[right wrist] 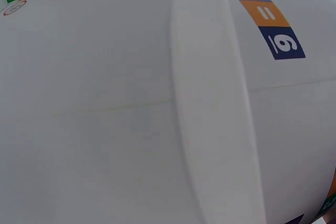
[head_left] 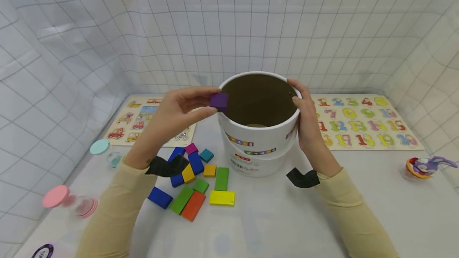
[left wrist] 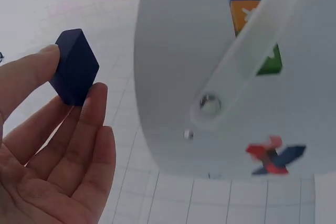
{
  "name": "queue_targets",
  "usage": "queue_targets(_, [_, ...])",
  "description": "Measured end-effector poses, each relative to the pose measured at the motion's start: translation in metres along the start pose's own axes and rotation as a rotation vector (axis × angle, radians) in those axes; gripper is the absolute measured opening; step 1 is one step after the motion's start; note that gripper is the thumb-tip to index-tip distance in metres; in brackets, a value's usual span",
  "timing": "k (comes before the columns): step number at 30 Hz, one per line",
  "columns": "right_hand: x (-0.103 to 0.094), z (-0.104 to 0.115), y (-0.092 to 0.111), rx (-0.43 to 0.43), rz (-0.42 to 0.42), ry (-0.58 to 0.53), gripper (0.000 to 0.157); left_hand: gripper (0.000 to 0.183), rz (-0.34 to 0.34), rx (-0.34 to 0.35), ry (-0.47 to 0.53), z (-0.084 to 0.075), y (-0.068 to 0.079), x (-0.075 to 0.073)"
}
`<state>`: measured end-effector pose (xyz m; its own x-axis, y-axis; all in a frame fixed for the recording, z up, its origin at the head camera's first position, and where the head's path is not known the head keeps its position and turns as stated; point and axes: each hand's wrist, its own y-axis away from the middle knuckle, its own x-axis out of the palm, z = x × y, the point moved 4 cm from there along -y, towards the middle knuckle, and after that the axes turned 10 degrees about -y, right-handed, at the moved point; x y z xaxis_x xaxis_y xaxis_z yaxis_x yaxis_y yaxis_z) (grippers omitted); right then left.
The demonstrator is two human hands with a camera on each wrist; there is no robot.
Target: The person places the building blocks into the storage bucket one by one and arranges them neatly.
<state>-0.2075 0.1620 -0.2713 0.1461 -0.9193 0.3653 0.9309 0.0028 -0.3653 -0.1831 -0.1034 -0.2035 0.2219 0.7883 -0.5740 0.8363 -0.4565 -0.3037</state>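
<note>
My left hand pinches a dark purple wooden block between thumb and fingers, at the left rim of a white bucket. In the left wrist view the block looks dark blue and stands beside the bucket's outer wall. Over the bucket's right rim my right hand is curled, fingers at the top edge and thumb on the inner side. The bucket stands upright, its dark inside open to view. Its white handle hangs down along the wall; the right wrist view shows only the bucket closely.
Several coloured blocks lie left of the bucket. Behind are a vehicle puzzle board and a number puzzle board. Pink-topped and teal-topped toys stand at left, a purple toy at right. A grid-patterned backdrop encloses the table.
</note>
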Motion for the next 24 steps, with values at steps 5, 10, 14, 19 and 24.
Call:
queue_targets(5, [0.003,-0.007,0.001,0.015,0.002,0.001,0.045,0.039,0.05,0.067,0.011,-0.007,-0.032,0.022])
queue_targets(10, [0.005,-0.008,0.002,0.025,0.002,0.024,0.046,0.051,0.05,0.074,-0.027,0.001,-0.048,0.032])
queue_targets(14, [0.006,-0.007,0.002,0.028,0.002,0.017,0.045,0.069,-0.023,0.059,-0.045,-0.013,-0.035,0.026])
queue_targets(19, [0.005,-0.003,0.0,0.022,-0.001,0.012,0.045,0.071,-0.167,0.075,-0.072,-0.013,-0.002,0.005])
queue_targets(24, [0.002,0.003,0.0,0.02,-0.024,-0.007,0.044,0.05,-0.118,-0.039,-0.164,0.038,0.042,-0.017])
